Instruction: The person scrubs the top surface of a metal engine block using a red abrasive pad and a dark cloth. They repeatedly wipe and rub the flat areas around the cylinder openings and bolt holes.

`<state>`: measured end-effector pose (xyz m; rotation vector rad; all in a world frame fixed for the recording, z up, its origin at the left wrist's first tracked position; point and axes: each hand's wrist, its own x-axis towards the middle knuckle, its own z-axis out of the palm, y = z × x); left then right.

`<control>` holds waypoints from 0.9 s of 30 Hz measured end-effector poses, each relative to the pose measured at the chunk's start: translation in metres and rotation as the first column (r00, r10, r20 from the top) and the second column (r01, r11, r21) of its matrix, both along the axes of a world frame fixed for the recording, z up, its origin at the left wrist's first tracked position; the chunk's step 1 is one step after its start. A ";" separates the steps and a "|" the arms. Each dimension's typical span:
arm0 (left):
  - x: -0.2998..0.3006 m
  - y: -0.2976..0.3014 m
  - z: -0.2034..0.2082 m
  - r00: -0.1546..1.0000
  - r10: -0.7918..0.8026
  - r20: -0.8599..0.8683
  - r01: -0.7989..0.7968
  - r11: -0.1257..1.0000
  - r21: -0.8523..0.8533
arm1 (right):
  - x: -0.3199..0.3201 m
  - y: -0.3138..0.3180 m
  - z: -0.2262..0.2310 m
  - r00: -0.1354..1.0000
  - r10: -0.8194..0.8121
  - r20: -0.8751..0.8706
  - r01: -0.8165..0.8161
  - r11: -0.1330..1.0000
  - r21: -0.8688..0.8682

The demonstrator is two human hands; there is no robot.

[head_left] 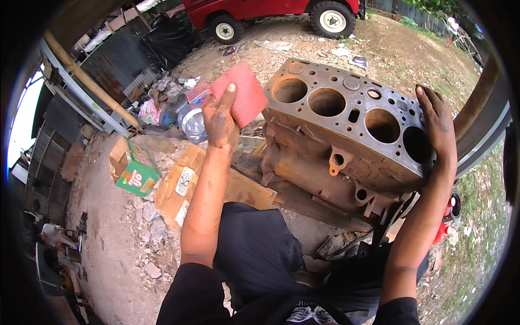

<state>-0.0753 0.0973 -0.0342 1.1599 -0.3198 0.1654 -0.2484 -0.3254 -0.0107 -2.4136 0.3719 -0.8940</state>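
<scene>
My left hand point(222, 116) is raised to the left of an engine block point(319, 143). It is closed on a pinkish-red square sheet point(244, 92) that looks like sandpaper, with the thumb pressed on its face. The engine block is rusty brown on its sides, with a grey metal top face holding several large round bores and smaller holes. At the block's right end, my right hand point(437, 116) lies along the top edge beside the last bore, fingers stretched out and holding nothing.
Flattened cardboard point(184, 179) and a green box point(136, 168) lie left of the block. Behind them are a clear plastic bottle point(190, 122) and rubbish. A red vehicle point(271, 11) stands at the back. Red containers point(443, 230) sit low at the right, near a post point(479, 100).
</scene>
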 end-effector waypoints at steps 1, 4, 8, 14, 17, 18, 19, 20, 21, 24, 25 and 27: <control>-0.008 -0.006 0.004 0.999 -0.046 -0.029 0.044 0.996 -0.071 | 0.001 0.014 0.008 0.998 0.014 0.068 -0.017 0.999 0.044; -0.026 -0.028 0.014 0.977 -0.209 -0.038 0.201 0.968 -0.153 | -0.003 0.040 0.029 0.975 0.138 0.175 -0.165 0.974 0.155; -0.044 -0.051 0.029 0.910 -0.414 0.007 0.394 0.859 -0.326 | -0.018 0.125 0.056 0.892 0.408 0.196 -0.448 0.858 0.252; -0.067 -0.089 0.025 0.676 -0.737 0.015 0.694 0.629 -0.350 | -0.007 0.192 0.027 0.879 0.400 0.260 -0.477 0.734 0.483; -0.074 -0.102 0.018 0.708 -0.705 -0.040 0.655 0.676 -0.339 | -0.004 0.196 0.016 0.869 0.320 0.377 -0.494 0.549 0.674; -0.073 -0.106 0.016 0.766 -0.643 -0.004 0.627 0.748 -0.220 | -0.004 0.193 0.017 0.870 0.310 0.383 -0.492 0.556 0.669; -0.072 -0.108 0.010 0.816 -0.577 0.032 0.577 0.811 -0.099 | -0.005 0.188 0.014 0.873 0.299 0.385 -0.487 0.559 0.671; -0.071 -0.111 0.004 0.856 -0.511 0.077 0.511 0.859 0.020 | -0.004 0.185 0.013 0.876 0.288 0.387 -0.482 0.562 0.673; -0.068 -0.116 -0.001 0.883 -0.457 0.106 0.455 0.890 0.038 | -0.002 0.187 0.012 0.866 0.294 0.404 -0.499 0.568 0.655; -0.067 -0.119 -0.006 0.932 -0.312 0.183 0.270 0.937 0.222 | -0.005 0.162 0.019 0.896 0.360 0.262 -0.443 0.659 0.608; -0.064 -0.124 -0.010 0.939 -0.148 0.309 0.078 0.971 0.228 | -0.009 0.163 0.032 0.939 0.256 0.229 -0.343 0.729 0.592; -0.050 -0.107 -0.007 0.866 0.019 0.500 -0.214 0.918 0.334 | -0.008 0.151 0.051 0.953 0.250 0.170 -0.302 0.816 0.493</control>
